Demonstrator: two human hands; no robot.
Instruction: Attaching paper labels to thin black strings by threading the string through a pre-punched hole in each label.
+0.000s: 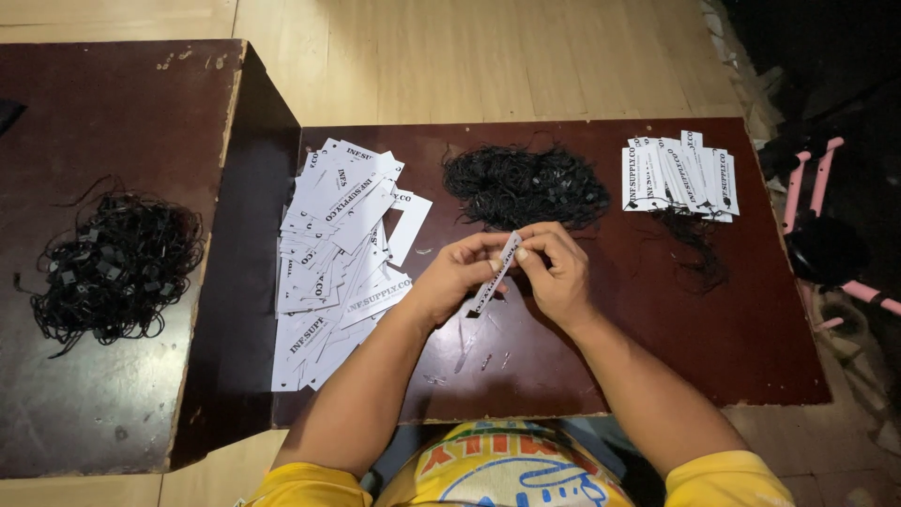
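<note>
Together both hands (511, 268) pinch one white tag (496, 272), loose tags (338, 253) left, black strings (524, 185) behind.

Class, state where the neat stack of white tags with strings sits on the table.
In the head view, the neat stack of white tags lies at the far right of the dark table, right of the black string pile.

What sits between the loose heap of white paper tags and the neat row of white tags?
In the head view, a black string pile lies between loose heap and neat row.

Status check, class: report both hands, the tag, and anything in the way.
Left hand and right hand pinch one white tag. Black string pile just beyond. Nothing blocking.
</note>
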